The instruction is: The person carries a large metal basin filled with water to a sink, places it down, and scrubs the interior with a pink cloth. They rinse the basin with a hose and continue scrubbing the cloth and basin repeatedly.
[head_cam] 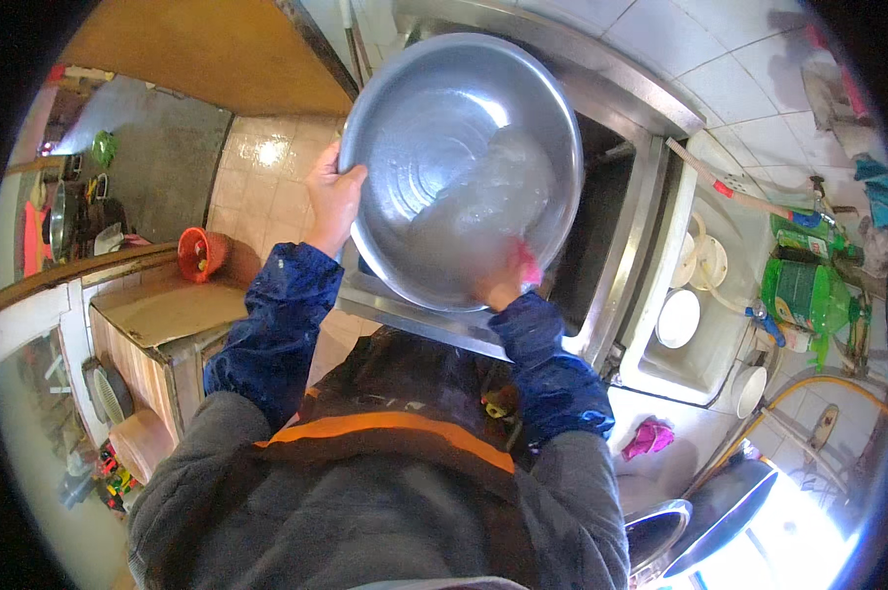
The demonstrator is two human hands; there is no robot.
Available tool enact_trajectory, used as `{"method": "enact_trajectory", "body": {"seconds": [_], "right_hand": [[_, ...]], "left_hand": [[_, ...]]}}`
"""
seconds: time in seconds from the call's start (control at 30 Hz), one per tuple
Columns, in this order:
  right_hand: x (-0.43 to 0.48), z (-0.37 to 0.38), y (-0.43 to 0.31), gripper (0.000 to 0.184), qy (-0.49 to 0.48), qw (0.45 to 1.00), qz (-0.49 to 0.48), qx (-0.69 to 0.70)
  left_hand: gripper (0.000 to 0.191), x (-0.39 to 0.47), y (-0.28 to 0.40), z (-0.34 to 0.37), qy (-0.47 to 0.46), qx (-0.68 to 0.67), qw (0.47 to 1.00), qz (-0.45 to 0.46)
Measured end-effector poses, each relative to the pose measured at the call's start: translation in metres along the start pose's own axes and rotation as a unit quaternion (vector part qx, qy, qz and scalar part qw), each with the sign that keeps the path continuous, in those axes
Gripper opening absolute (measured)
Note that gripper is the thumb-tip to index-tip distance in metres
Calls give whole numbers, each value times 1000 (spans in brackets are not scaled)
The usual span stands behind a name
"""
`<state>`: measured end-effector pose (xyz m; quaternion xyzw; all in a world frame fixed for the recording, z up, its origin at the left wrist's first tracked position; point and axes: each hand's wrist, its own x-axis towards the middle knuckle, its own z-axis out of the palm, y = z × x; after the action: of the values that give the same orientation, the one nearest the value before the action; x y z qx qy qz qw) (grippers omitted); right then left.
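Note:
A large round metal basin (414, 125) is held tilted over a metal-framed sink (606, 221), with cloudy water pooled in its lower right part. My left hand (335, 193) grips the basin's left rim, thumb on the inner side. Low in the basin, by the near right rim, my right hand (504, 284) is closed on a pink cloth (526, 264); its fingers are partly blurred. Both forearms wear wet dark blue sleeve covers.
A white ceramic sink (717, 324) at the right holds a white bowl (678, 318) and a hose. Green bottles (802, 295) stand beyond it. Another pink cloth (648, 439) lies nearer me. At the left, an orange-red plastic basket (202, 254) sits on a cabinet (156, 310).

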<state>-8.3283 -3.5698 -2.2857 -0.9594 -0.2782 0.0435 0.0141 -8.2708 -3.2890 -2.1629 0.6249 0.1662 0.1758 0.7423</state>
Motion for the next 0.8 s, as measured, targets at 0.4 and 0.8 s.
{"method": "enact_trajectory", "body": {"seconds": [0.4,0.8], "right_hand": [[254,-137,-161,41,96,418,93,899],[48,-68,-148,52,-168,812,87,552]], "left_hand": [[75,1,28,-102,-235,-227,896,-302],[41,-12,24,-49,-111,-177,967,-148]]}}
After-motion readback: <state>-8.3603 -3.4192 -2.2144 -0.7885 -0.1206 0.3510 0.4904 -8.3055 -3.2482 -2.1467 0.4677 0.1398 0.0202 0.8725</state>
